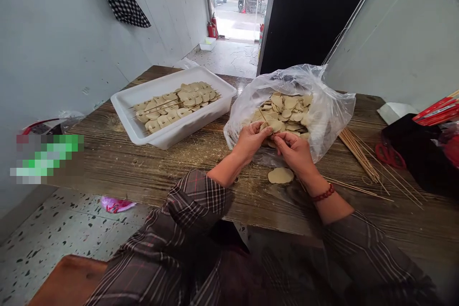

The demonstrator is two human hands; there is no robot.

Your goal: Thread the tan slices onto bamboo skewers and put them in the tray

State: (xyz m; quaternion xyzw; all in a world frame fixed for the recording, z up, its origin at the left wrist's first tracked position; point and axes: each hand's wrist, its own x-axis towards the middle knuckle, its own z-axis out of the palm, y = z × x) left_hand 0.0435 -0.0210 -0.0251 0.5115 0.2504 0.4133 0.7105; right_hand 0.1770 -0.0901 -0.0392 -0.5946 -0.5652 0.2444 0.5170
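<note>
Both hands meet over the front of a clear plastic bag (pixel 335 105) heaped with thin, flat beige slices (pixel 287 105). My left hand (pixel 253 141) is closed, pinching a beige slice (pixel 273 125) between thumb and fingers. My right hand (pixel 294 150), closed too, grips a thin bamboo skewer whose tip shows beyond the slice and whose tail slants out below the palm. The fingers partly hide where skewer and slice meet. One loose slice (pixel 280 175) lies on the table just below the hands.
A white plastic tray (pixel 175 136) at the left holds several rows of skewered slices (pixel 175 105). Bare bamboo skewers (pixel 360 155) lie on the wooden table (pixel 172 172) at the right, near red-handled scissors (pixel 390 155) and a black box (pixel 409 153) with red packets.
</note>
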